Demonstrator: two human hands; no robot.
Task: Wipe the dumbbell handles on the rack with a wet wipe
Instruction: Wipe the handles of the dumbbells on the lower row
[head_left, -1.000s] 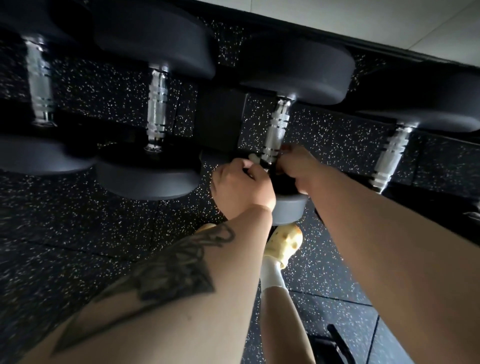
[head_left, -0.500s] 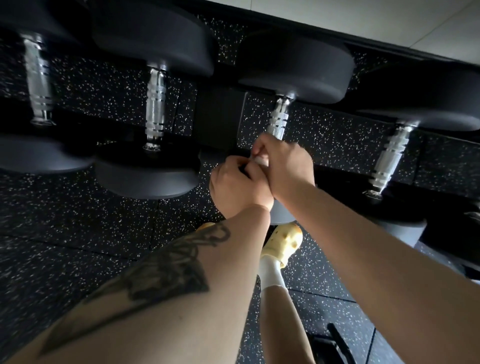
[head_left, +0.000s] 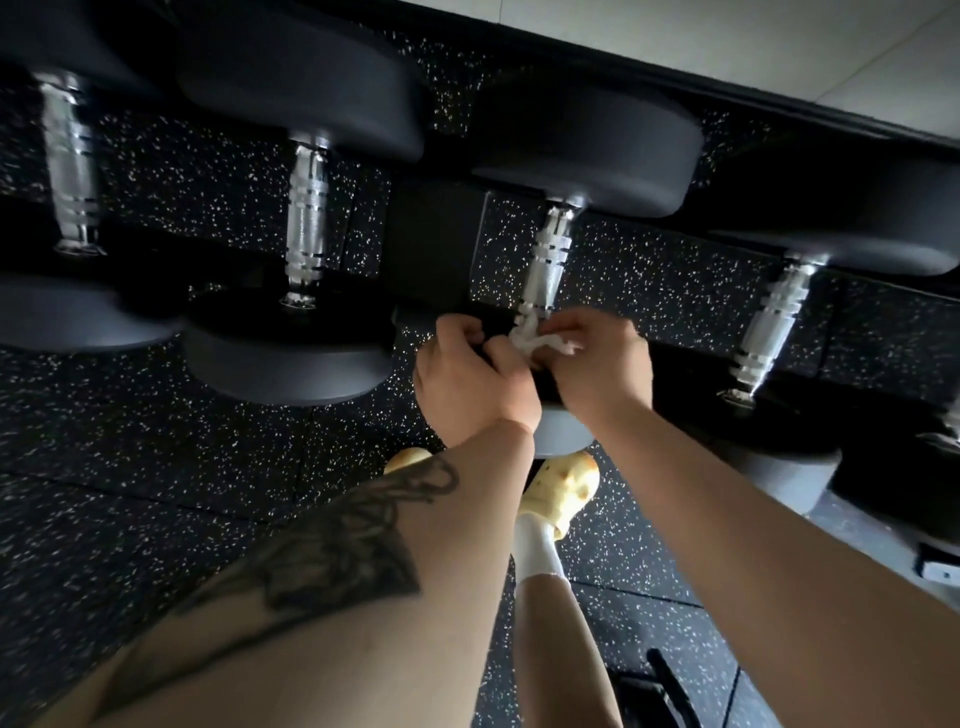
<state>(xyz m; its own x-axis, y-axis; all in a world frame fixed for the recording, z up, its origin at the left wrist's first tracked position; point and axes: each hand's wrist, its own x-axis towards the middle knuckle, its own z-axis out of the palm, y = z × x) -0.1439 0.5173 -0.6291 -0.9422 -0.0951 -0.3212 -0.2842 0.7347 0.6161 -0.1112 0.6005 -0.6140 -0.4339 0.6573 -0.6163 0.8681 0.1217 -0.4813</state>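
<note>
Several black dumbbells with knurled chrome handles lie on a low rack. The third dumbbell's handle (head_left: 546, 265) runs down to my two hands. A crumpled white wet wipe (head_left: 535, 338) sits at the handle's lower end, between my hands. My right hand (head_left: 597, 364) pinches the wipe from the right. My left hand (head_left: 470, 379), fingers curled, grips the wipe's left side beside the handle. The near black head of this dumbbell (head_left: 563, 431) is mostly hidden under my wrists.
Neighbouring handles stand at the left (head_left: 306, 223), far left (head_left: 70, 166) and right (head_left: 774, 322). Speckled black rubber floor (head_left: 156, 467) lies below. My yellow shoe (head_left: 563, 483) and white sock are under the hands. A white wall (head_left: 727, 36) runs along the top.
My right hand slid up the handle half a second ago, then came back down to its lower end. The wipe now shows bunched between both hands. My left hand stayed in place.
</note>
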